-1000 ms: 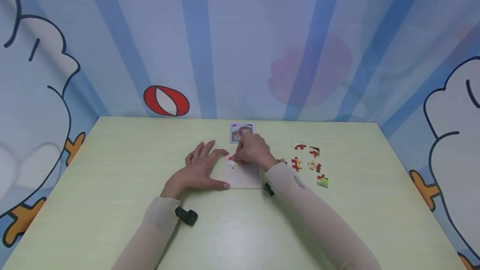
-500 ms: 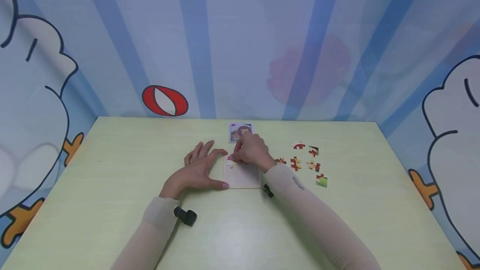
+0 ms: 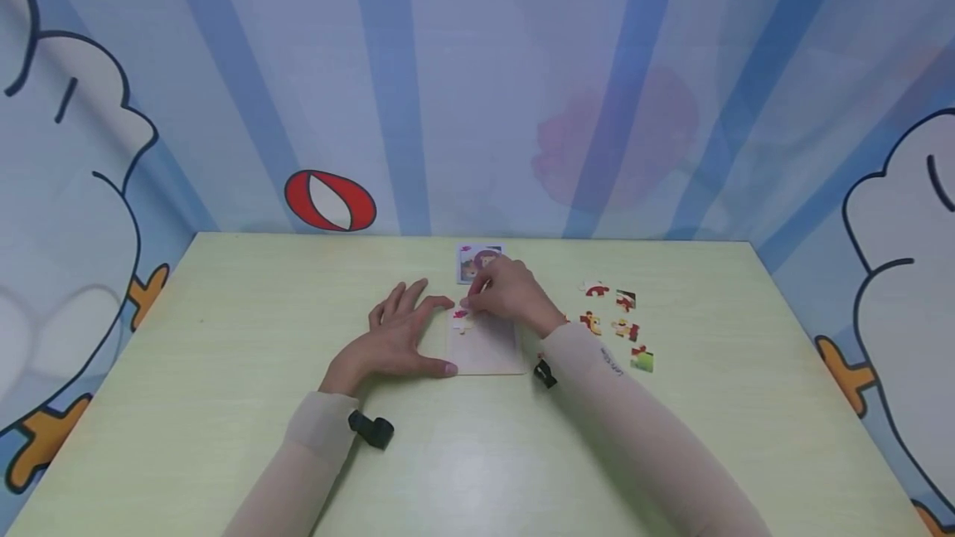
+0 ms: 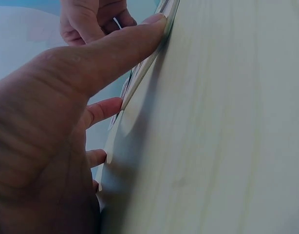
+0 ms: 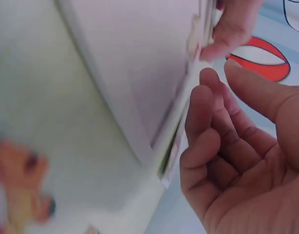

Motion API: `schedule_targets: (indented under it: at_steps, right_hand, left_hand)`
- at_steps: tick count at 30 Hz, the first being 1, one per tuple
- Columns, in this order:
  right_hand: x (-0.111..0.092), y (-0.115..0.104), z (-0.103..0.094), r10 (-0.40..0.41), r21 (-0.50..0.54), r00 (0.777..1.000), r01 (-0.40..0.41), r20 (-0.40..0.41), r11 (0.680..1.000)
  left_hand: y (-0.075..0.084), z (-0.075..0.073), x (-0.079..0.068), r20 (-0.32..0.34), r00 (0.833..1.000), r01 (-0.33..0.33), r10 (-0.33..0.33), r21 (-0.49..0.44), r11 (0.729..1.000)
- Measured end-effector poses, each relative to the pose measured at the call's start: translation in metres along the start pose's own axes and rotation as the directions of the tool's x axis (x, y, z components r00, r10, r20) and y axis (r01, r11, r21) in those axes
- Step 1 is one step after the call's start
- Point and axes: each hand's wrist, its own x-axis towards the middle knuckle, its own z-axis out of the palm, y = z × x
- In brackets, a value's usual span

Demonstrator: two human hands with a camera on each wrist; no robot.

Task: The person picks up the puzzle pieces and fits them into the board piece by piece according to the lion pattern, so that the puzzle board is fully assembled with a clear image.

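Note:
A square puzzle board (image 3: 488,350) with a pale bare floor lies mid-table. A white-and-pink jigsaw piece (image 3: 462,320) lies in its upper left corner. My left hand (image 3: 399,342) touches the board's left side, with the thumb near its front corner and the index fingertip near its back corner. Its other fingers spread on the table. Just above the board's back edge hovers my right hand (image 3: 507,295); in the right wrist view, the thumb and bent fingers of my right hand (image 5: 237,141) stand apart with nothing between them.
Behind the board lies a small picture card (image 3: 470,263), partly covered by the right hand. Several loose jigsaw pieces (image 3: 625,330) are scattered to the right, some hidden by the right forearm. A printed cloth backdrop (image 3: 477,106) stands along the table's far edge.
My right fingers have lifted off the piece in the upper left corner and shifted slightly back and to the right. More of that piece shows. My left hand stays in place.

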Motion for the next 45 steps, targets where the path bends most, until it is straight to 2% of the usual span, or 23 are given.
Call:
schedule_targets:
  at_steps: [8,16,22,27,36,45]
  right_hand:
    - [-0.007,0.012,-0.023,-0.020,0.092,0.998,0.015,0.059,0.996]
    - [-0.020,0.031,-0.046,-0.107,0.120,0.990,0.096,0.091,0.988]
    - [-0.027,0.046,-0.064,-0.107,0.166,0.990,0.091,0.091,0.982]
    - [-0.029,0.057,-0.077,-0.093,0.160,0.992,0.077,0.091,0.984]
    - [-0.032,0.077,-0.090,-0.140,0.147,0.985,0.125,0.096,0.981]
    - [-0.035,0.098,-0.100,-0.108,0.143,0.991,0.095,0.084,0.985]
  left_hand:
    - [0.003,-0.004,-0.003,0.011,1.000,0.017,-0.017,0.025,1.000]
    - [0.000,-0.001,-0.003,-0.011,1.000,-0.002,0.001,-0.016,1.000]
    - [0.002,-0.001,-0.002,-0.007,1.000,-0.001,0.001,-0.001,1.000]
    - [0.002,-0.002,-0.003,-0.013,1.000,-0.014,0.014,-0.006,1.000]
    - [0.001,0.001,-0.001,-0.014,1.000,-0.006,0.006,-0.016,1.000]
    - [0.002,-0.002,-0.002,0.002,1.000,0.001,-0.001,0.010,1.000]
